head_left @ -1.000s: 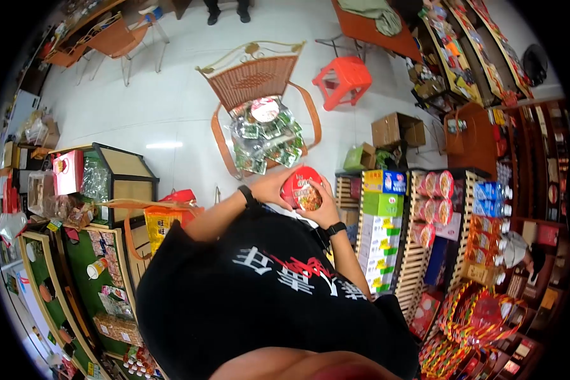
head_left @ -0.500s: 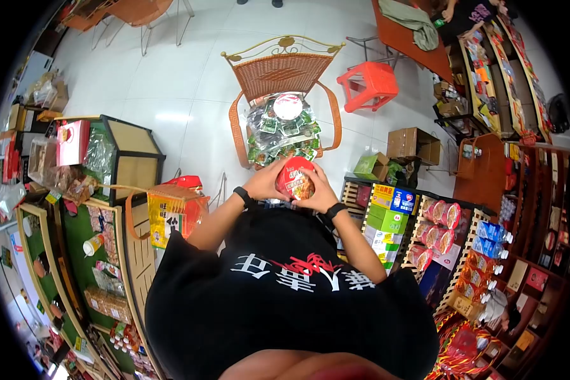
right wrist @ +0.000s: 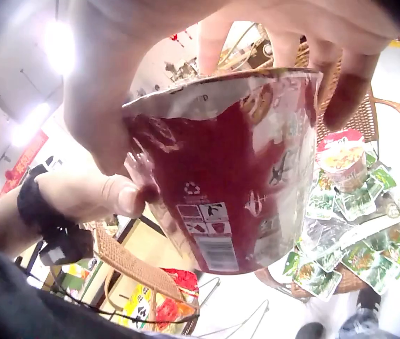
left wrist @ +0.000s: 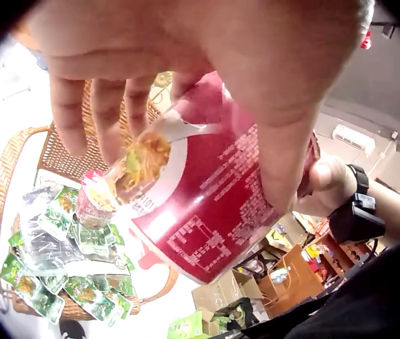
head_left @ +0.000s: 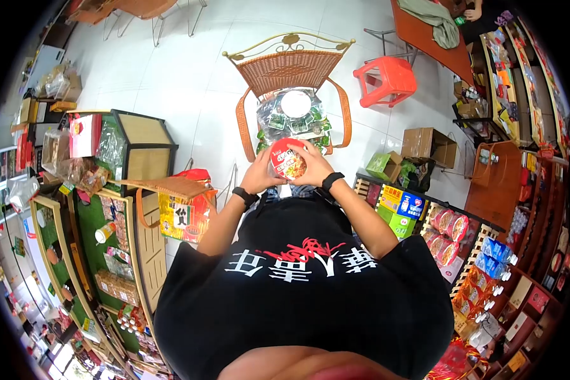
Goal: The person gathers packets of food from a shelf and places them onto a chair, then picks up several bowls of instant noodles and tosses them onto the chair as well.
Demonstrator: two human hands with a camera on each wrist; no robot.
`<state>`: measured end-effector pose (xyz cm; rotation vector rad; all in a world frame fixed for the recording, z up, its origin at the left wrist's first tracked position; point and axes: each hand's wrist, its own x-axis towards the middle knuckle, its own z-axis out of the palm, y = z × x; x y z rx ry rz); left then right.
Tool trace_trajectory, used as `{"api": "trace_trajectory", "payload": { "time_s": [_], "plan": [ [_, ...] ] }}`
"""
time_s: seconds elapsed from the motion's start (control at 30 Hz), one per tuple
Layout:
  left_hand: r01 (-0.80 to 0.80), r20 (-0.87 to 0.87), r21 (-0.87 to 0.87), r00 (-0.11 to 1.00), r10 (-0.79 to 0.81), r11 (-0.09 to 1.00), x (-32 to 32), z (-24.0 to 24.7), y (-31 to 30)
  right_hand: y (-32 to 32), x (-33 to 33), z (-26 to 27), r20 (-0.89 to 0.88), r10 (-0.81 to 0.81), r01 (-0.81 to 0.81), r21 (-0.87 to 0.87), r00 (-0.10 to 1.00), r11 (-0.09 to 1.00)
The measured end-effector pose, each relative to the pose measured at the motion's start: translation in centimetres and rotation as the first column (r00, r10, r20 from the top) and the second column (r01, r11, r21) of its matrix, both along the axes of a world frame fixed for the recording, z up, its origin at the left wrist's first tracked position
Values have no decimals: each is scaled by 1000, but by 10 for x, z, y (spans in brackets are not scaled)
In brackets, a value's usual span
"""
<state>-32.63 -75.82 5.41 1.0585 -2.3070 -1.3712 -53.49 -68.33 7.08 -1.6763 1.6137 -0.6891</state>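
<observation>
A red instant noodle cup is held in front of the body between both hands, its lid side facing the head camera. The left hand grips it from the left, and the right hand from the right. In the left wrist view the cup's red printed side shows under the left thumb. From the right wrist, a recycling mark and barcode appear on the cup wall, and its clear wrap looks crinkled. Just beyond is a wicker chair bearing green packets and a second noodle cup.
A red plastic stool stands beyond the chair on the right, near a table. Shelves of noodle cups and bottles flank the right side. On the left are a wooden display rack and yellow-red snack bags.
The head view has shifted, bringing the chair more squarely ahead. Both hands have moved the cup forward, closer to the chair seat, and the right hand now lies more along the cup's right side.
</observation>
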Motion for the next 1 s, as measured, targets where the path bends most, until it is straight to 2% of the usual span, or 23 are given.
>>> {"api": "trace_trajectory", "payload": {
  "time_s": [0.1, 0.2, 0.33, 0.43, 0.47, 0.67, 0.87, 0.93, 1.0],
  "plan": [
    [0, 27, 16, 1000, 0, 1000, -7, -7, 0, 0, -8, -13, 12, 15, -16, 45, 1000, 999],
    [50, 102, 49, 993, -55, 998, -10, 9, -4, 1, -11, -23, 43, 39, -44, 113, 998, 993],
    [40, 177, 11, 983, -41, 999, -5, 8, -9, -9, -13, -25, 68, 103, -105, 16, 992, 994],
    [-57, 110, -43, 992, 61, 997, -1, 19, -9, -22, -20, -16, 78, 149, -149, -16, 986, 989],
    [-67, 114, 6, 991, 66, 998, -3, 30, -11, -27, -22, -13, 96, 168, -165, -41, 981, 985],
    [-94, 116, -130, 987, 110, 987, -2, 39, -15, -39, -21, -7, 87, 179, -172, -82, 980, 982],
    [-119, 110, -108, 985, 130, 987, 2, 34, -2, -32, -22, -7, 57, 193, -189, -67, 980, 980],
    [-105, 111, -100, 987, 116, 990, 9, 26, 1, -29, -22, -12, 168, 240, -246, 14, 956, 969],
    [-92, 83, 40, 993, 89, 995, 13, 19, 3, -25, -17, -22, 147, 244, -249, 16, 959, 968]
  ]
}}
